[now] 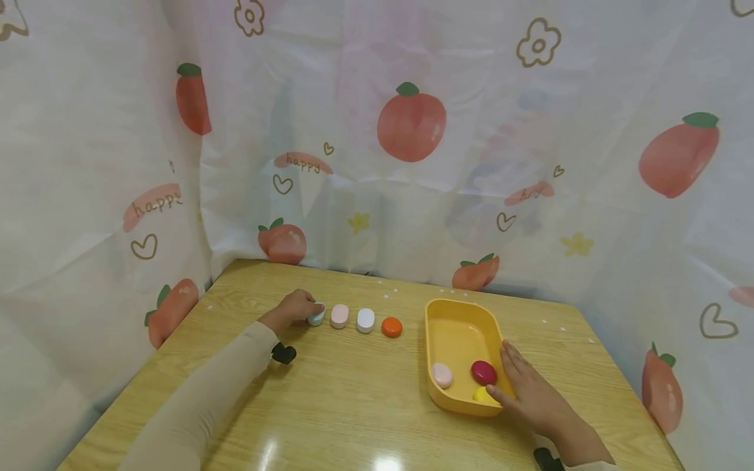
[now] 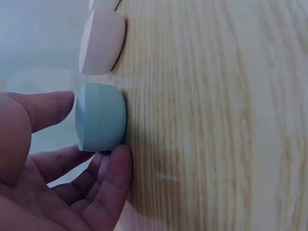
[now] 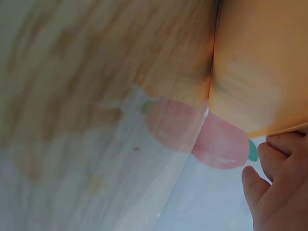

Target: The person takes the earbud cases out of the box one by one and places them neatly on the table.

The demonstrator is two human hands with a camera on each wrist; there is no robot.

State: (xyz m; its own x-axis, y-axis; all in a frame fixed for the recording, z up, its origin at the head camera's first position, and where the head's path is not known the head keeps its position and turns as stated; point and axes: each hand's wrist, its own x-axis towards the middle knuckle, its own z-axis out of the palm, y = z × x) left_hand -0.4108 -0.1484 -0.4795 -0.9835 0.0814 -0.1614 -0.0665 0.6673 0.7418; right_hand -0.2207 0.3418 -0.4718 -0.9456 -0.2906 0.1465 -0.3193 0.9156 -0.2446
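Observation:
At the left end of a row on the table, a small mint-green oval piece (image 2: 101, 118) sits with its side on show. My left hand (image 1: 296, 307) holds it, the fingers curled against one side and the thumb at its top edge. Beside it stand a pale pink oval piece (image 1: 339, 315), a white one (image 1: 365, 320) and a round orange one (image 1: 391, 327). My right hand (image 1: 533, 392) rests against the right wall of a yellow tray (image 1: 432, 340), fingers straight along the outside, thumb over the rim.
Inside the tray lie a pale pink round piece (image 1: 442, 375), a dark red one (image 1: 484, 373) and a yellow one (image 1: 483, 395), partly behind the thumb. A fruit-printed curtain (image 1: 353, 196) hangs behind the wooden table (image 1: 330, 405) and along both its sides.

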